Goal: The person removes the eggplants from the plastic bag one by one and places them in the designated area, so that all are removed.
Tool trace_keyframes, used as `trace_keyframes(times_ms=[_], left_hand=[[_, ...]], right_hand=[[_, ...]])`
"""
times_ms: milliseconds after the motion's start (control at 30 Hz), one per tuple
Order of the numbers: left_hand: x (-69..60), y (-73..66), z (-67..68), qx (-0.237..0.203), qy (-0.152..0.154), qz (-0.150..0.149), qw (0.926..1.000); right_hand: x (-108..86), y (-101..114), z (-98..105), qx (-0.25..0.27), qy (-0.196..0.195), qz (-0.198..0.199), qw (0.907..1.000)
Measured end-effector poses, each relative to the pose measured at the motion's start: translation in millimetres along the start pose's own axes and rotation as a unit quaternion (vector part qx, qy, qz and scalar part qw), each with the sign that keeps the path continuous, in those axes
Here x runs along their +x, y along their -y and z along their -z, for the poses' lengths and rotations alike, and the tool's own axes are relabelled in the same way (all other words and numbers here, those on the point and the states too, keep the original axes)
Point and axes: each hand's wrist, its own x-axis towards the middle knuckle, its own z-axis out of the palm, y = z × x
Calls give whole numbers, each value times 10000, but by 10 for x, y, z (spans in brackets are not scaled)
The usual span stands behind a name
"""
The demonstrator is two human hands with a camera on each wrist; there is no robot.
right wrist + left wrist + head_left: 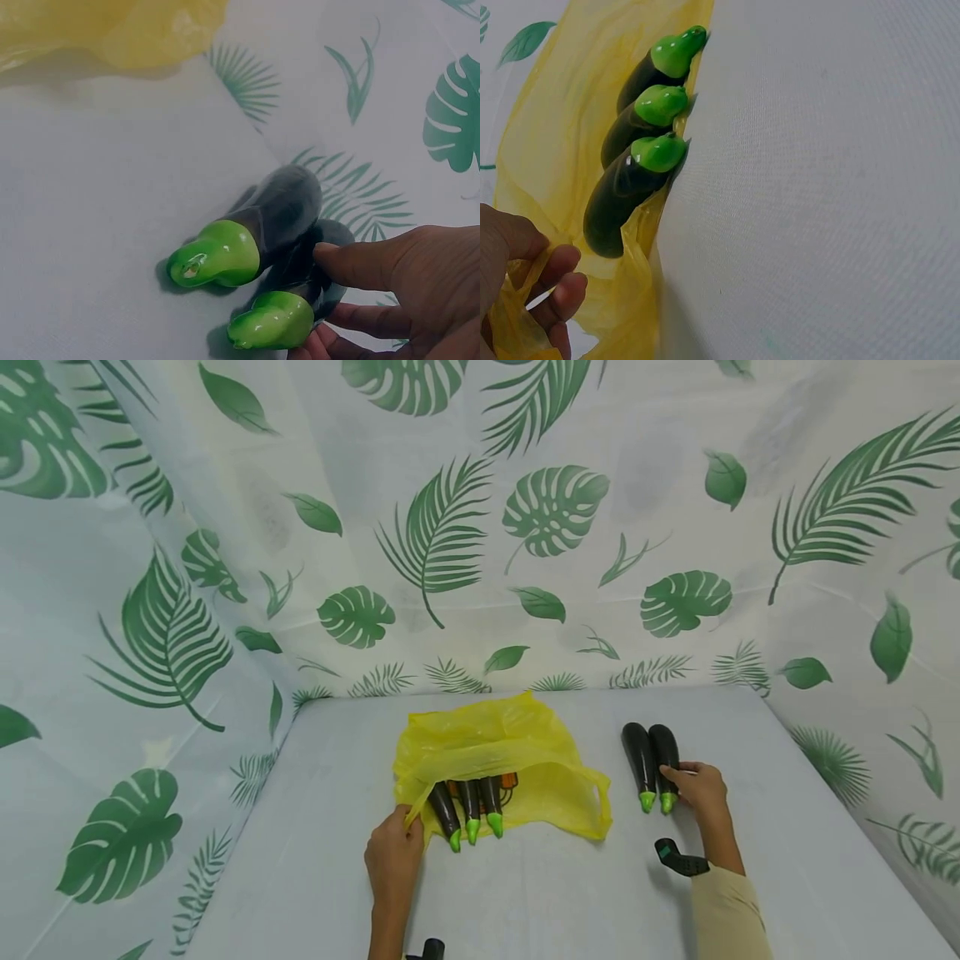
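A yellow plastic bag [495, 760] lies on the white table, its mouth facing the person. Inside it, three dark eggplants [468, 802] lie side by side with their green stem ends sticking out. My left hand [394, 853] pinches the bag's left edge; in the left wrist view the yellow film runs between thumb and fingers. Farther right, two more eggplants rest together on the table. My right hand [699, 788] grips the right-hand eggplant [274, 321] with thumb on top and fingers beneath; the other eggplant [639, 762] lies against its left side.
Something orange [508, 780] shows behind the eggplants within the bag; its kind is unclear. One bag handle [603, 806] spreads toward the right. Leaf-printed sheets [555, 510] rise behind and on both sides of the white table [540, 893].
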Motion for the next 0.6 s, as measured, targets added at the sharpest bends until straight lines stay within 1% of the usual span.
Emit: trace_keyframes(times_ms=[267, 467, 600], left_hand=[[2, 12, -10, -14, 24, 86, 10000], [-12, 18, -21, -10, 41, 148, 9999], [3, 22, -21, 10, 44, 144, 9999]], right_hand=[[29, 1, -16, -41, 39, 27, 10000], [33, -49, -36, -152, -51, 93, 9998], [18, -56, -46, -158, -126, 147, 9997]])
